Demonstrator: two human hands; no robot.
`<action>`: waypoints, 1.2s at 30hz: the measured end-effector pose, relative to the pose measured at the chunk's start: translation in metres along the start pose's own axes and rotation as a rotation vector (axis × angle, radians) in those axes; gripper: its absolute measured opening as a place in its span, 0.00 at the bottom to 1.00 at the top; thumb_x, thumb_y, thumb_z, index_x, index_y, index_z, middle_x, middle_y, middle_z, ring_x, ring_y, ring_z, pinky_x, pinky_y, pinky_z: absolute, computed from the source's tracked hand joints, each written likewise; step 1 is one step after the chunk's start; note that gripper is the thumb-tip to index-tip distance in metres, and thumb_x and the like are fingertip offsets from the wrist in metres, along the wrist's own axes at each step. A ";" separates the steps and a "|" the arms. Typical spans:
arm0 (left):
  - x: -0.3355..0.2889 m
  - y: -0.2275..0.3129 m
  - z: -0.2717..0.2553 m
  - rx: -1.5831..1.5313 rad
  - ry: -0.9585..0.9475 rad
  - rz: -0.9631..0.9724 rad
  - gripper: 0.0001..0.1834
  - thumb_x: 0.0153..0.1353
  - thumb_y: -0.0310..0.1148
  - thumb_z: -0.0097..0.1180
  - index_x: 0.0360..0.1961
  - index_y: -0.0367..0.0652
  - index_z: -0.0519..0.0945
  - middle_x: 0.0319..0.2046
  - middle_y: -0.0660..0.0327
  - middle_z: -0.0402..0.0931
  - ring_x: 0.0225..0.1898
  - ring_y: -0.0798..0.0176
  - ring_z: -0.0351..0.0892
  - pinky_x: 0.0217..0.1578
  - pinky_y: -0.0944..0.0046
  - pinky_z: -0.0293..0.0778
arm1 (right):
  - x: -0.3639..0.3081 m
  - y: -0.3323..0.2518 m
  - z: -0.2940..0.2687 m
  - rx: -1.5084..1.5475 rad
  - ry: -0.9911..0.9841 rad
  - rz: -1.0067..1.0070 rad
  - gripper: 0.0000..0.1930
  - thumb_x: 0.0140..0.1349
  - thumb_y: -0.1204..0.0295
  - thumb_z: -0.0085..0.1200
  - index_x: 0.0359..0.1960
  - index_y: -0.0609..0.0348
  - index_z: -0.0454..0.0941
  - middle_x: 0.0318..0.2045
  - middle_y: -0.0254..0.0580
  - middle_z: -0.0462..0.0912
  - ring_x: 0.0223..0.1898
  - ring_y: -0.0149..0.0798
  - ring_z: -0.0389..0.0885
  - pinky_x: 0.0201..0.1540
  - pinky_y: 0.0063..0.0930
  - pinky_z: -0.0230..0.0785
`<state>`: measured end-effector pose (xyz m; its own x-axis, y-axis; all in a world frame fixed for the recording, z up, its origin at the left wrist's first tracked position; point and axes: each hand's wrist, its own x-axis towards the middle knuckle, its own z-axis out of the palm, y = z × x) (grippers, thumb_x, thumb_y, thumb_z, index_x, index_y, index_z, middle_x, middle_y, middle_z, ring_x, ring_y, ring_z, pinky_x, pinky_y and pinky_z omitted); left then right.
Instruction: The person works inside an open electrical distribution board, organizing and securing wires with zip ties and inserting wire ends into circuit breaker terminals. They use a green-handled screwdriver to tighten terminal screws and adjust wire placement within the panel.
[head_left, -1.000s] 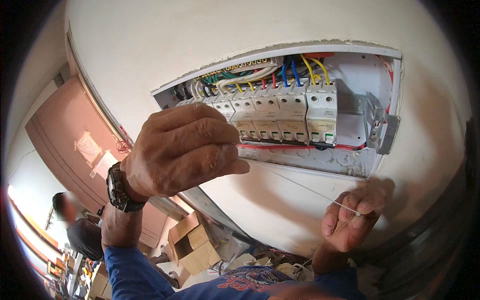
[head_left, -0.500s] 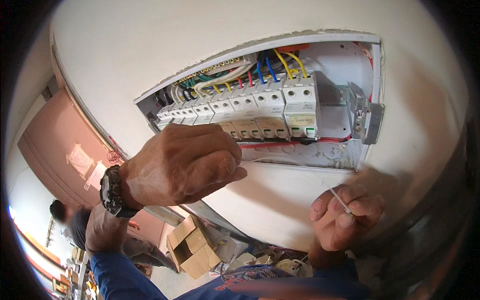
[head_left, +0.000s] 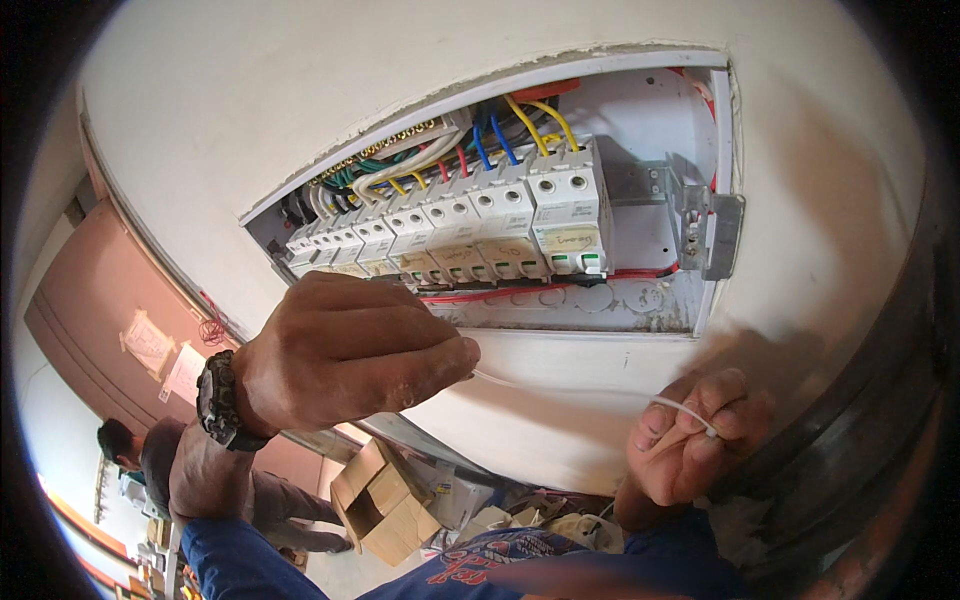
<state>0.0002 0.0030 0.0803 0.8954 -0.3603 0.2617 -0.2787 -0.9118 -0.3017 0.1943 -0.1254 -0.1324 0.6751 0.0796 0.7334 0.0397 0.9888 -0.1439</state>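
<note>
A thin white cable tie (head_left: 560, 391) bows between my two hands below the wall box. My right hand (head_left: 690, 440) pinches it close to its small square head. Toward the other end my left hand (head_left: 350, 350), with a dark wristwatch (head_left: 215, 400) at its wrist, is closed with the fingertips at the tie; the exact grip is hidden behind the fingers. Just above and behind the left hand, a row of white circuit breakers (head_left: 500, 225) sits in the recessed electrical panel (head_left: 640, 312). Blue wires (head_left: 497, 140), yellow wires (head_left: 540, 125) and red ones enter the breakers from above.
A metal bracket (head_left: 700, 225) stands out at the panel's right end. Red wire (head_left: 530, 291) runs under the breakers. Below lie an open cardboard box (head_left: 385, 500) and assorted clutter. Another person (head_left: 160, 455) bends at the lower left, near a brown door (head_left: 110, 310).
My left hand has tilted and lowered slightly, its fingers now straighter. The cable tie, earlier pointing up from my right hand, now arcs across to my left. The whole view has shifted a little.
</note>
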 end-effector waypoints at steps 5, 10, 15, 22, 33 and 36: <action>-0.001 -0.009 0.006 0.058 0.122 -0.040 0.34 0.55 0.38 0.79 0.63 0.46 0.81 0.49 0.49 0.88 0.48 0.50 0.91 0.42 0.55 0.89 | -0.003 0.001 0.010 -0.001 0.074 -0.126 0.11 0.73 0.74 0.61 0.41 0.52 0.67 0.32 0.50 0.76 0.19 0.47 0.81 0.17 0.44 0.82; -0.010 0.000 0.004 0.319 0.513 -0.260 0.44 0.51 0.29 0.82 0.71 0.42 0.75 0.59 0.46 0.82 0.52 0.54 0.88 0.44 0.59 0.88 | 0.005 0.007 0.021 -0.272 -0.092 -0.380 0.12 0.78 0.65 0.54 0.47 0.58 0.64 0.37 0.47 0.72 0.26 0.37 0.78 0.24 0.28 0.79; -0.018 0.062 0.011 0.619 0.494 -0.424 0.43 0.47 0.26 0.84 0.67 0.42 0.80 0.39 0.57 0.84 0.37 0.60 0.85 0.31 0.61 0.81 | -0.007 0.001 0.037 -0.357 -0.041 -0.467 0.12 0.67 0.75 0.65 0.43 0.63 0.72 0.37 0.58 0.80 0.29 0.50 0.88 0.24 0.39 0.86; -0.006 0.060 0.045 0.424 0.435 -0.090 0.30 0.53 0.30 0.72 0.61 0.46 0.87 0.34 0.65 0.80 0.28 0.67 0.79 0.24 0.66 0.73 | -0.026 0.012 0.066 -0.061 -0.138 -0.459 0.21 0.56 0.89 0.69 0.48 0.72 0.73 0.46 0.63 0.80 0.39 0.60 0.92 0.38 0.47 0.92; 0.015 0.035 0.051 0.413 0.536 -0.003 0.29 0.50 0.30 0.73 0.57 0.45 0.88 0.34 0.64 0.82 0.28 0.66 0.81 0.23 0.67 0.73 | -0.031 0.014 0.067 0.020 -0.060 -0.154 0.14 0.67 0.84 0.64 0.49 0.66 0.72 0.47 0.59 0.81 0.42 0.59 0.91 0.42 0.45 0.91; 0.021 0.031 0.052 0.440 0.539 -0.063 0.32 0.46 0.26 0.79 0.56 0.46 0.87 0.35 0.62 0.84 0.31 0.63 0.85 0.24 0.65 0.77 | -0.025 0.015 0.063 0.127 -0.034 -0.180 0.14 0.70 0.82 0.62 0.50 0.64 0.70 0.46 0.57 0.81 0.39 0.55 0.91 0.40 0.43 0.91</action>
<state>0.0280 -0.0231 0.0289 0.5761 -0.4603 0.6755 0.0368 -0.8109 -0.5840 0.1318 -0.1043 -0.1116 0.6400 -0.0976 0.7621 0.0626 0.9952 0.0748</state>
